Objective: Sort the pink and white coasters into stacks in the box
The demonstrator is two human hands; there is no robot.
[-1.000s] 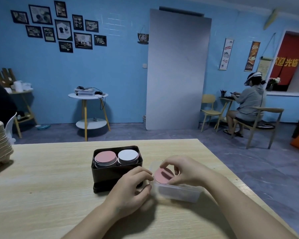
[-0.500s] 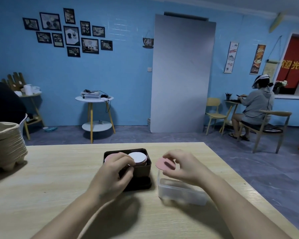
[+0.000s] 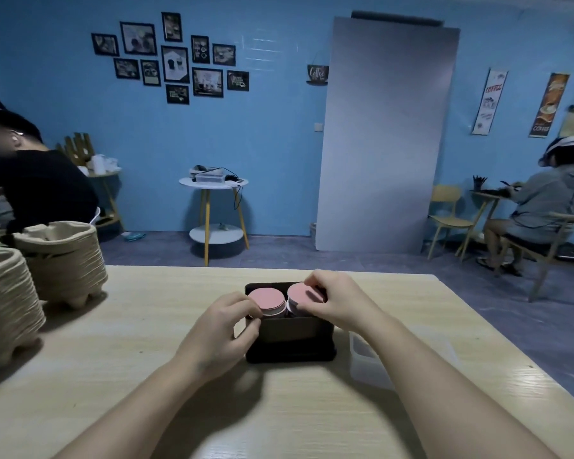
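A black box (image 3: 289,331) stands mid-table with two stacks inside. The left stack (image 3: 267,301) is topped with pink. My left hand (image 3: 224,327) rests against the box's front left corner, its thumb and forefinger pinching the front edge of that stack's top pink coaster. My right hand (image 3: 337,298) holds a pink coaster (image 3: 299,294) flat over the right stack, whose white edge (image 3: 290,309) shows just beneath it. The rest of the right stack is hidden by the coaster and my hand.
A clear plastic container (image 3: 367,361) sits right of the box, partly under my right forearm. Two stacks of pulp trays (image 3: 63,260) stand at the table's left edge. One person sits at far left, another at a desk at far right.
My right hand carried the pink coaster from the clear container leftward to over the box's right stack. My left hand moved from the box's front to the pink stack's edge. The view shifted right.
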